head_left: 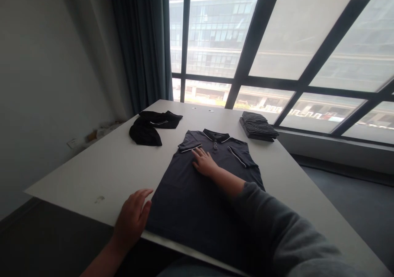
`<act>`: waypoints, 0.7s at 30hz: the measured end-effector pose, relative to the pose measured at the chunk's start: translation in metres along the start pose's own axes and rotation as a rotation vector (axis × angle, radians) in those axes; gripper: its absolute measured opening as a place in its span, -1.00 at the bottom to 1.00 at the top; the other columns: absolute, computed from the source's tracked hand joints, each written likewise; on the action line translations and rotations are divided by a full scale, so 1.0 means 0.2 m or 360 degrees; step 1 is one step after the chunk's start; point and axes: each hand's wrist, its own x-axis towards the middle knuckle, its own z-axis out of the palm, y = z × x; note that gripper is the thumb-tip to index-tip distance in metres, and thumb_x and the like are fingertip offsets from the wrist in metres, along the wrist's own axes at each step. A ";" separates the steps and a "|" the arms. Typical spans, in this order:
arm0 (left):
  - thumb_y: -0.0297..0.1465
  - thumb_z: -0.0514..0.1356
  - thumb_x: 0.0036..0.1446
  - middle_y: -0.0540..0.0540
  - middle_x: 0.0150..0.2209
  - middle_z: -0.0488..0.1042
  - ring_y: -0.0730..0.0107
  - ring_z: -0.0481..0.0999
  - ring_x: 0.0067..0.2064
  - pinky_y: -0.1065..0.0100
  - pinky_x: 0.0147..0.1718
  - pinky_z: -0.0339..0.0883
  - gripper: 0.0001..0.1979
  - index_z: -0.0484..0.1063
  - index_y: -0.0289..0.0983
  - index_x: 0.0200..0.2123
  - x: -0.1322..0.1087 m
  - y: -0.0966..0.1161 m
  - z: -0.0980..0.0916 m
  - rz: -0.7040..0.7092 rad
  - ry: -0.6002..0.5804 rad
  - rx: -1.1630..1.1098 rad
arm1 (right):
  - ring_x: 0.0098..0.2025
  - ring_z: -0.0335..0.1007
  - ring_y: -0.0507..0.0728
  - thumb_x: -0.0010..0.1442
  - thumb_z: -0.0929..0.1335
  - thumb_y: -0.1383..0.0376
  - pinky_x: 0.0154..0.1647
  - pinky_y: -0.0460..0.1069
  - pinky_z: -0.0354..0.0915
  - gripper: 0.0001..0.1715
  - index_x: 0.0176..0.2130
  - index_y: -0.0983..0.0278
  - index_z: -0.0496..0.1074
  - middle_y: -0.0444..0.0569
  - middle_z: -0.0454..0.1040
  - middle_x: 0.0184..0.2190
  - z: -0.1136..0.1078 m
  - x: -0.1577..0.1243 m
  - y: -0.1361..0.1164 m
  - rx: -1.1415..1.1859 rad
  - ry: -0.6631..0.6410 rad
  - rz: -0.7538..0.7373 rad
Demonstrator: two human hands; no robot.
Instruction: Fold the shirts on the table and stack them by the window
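A dark grey polo shirt [191, 195] lies spread on the white table, its black collar pointing away from me and both short sleeves folded inward over the front. My right hand [204, 162] rests flat on the shirt's upper left part, fingertips at the white-edged cuff of the left sleeve. That hand is open. My left hand [133, 214] hovers by the table's near edge, just left of the shirt's lower side, with its fingers stretched out and nothing in them. My right forearm hides part of the shirt's right side.
On the white table [111, 170], a crumpled black garment [150, 127] lies at the back left. A stack of folded clothes [258, 126], striped on top, sits at the back right. Beyond stand a dark curtain [141, 43] and large windows.
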 end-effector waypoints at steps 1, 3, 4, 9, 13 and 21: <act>-0.17 -0.06 0.50 -0.20 0.09 0.62 0.08 0.60 0.14 0.05 0.14 0.52 -0.57 0.52 -0.17 0.13 0.00 0.00 0.00 -0.0064 0.0072 -0.0015 | 0.61 -0.29 0.37 0.47 0.23 0.05 0.55 0.41 -0.20 -0.17 0.57 0.14 -0.01 0.09 -0.16 0.59 0.00 -0.10 -0.02 0.0069 -0.0125 -0.0078; -0.14 -0.03 0.49 -0.19 0.02 0.63 0.08 0.63 0.07 0.07 0.06 0.55 -0.60 0.52 -0.17 0.06 0.01 0.01 0.01 -0.0119 0.0083 -0.0036 | 0.62 -0.31 0.35 0.48 0.22 -0.03 0.57 0.40 -0.30 -0.19 0.57 0.06 0.01 0.03 -0.18 0.60 -0.02 -0.32 -0.03 0.0161 -0.0275 -0.0244; -0.13 -0.02 0.49 -0.18 0.01 0.63 0.08 0.63 0.04 0.08 0.03 0.55 -0.61 0.51 -0.17 0.04 0.01 0.01 0.01 -0.0120 0.0047 -0.0042 | 0.62 -0.33 0.34 0.47 0.24 -0.05 0.58 0.37 -0.32 -0.18 0.56 0.03 0.02 -0.01 -0.20 0.60 -0.04 -0.43 -0.02 0.0202 -0.0323 -0.0313; -0.13 -0.01 0.48 -0.14 -0.06 0.64 0.10 0.64 -0.05 0.11 -0.05 0.53 -0.63 0.52 -0.16 -0.03 0.02 0.03 0.02 -0.0059 -0.0068 -0.0010 | 0.61 -0.33 0.24 0.46 0.29 0.01 0.61 0.29 -0.37 -0.28 0.50 -0.19 0.11 -0.21 -0.18 0.59 -0.14 -0.99 0.03 0.0423 -0.0516 -0.0329; -0.13 0.02 0.47 -0.15 -0.08 0.63 0.09 0.62 -0.07 0.11 -0.05 0.49 -0.67 0.50 -0.17 -0.04 0.02 0.01 0.04 -0.0023 -0.0056 0.0056 | 0.62 -0.39 0.24 0.45 0.31 0.04 0.61 0.31 -0.34 -0.26 0.50 -0.20 0.09 -0.23 -0.22 0.58 -0.09 -1.29 0.05 0.0469 -0.0481 -0.0030; -0.21 0.04 0.45 -0.18 -0.07 0.60 0.07 0.58 -0.06 0.09 -0.03 0.42 -0.71 0.47 -0.22 -0.02 0.01 -0.02 0.05 0.0093 -0.0072 0.0160 | 0.61 -0.29 0.33 0.48 0.28 0.07 0.59 0.40 -0.25 -0.30 0.51 -0.01 0.17 -0.11 -0.13 0.58 0.01 -1.49 0.02 0.0379 -0.0252 0.0121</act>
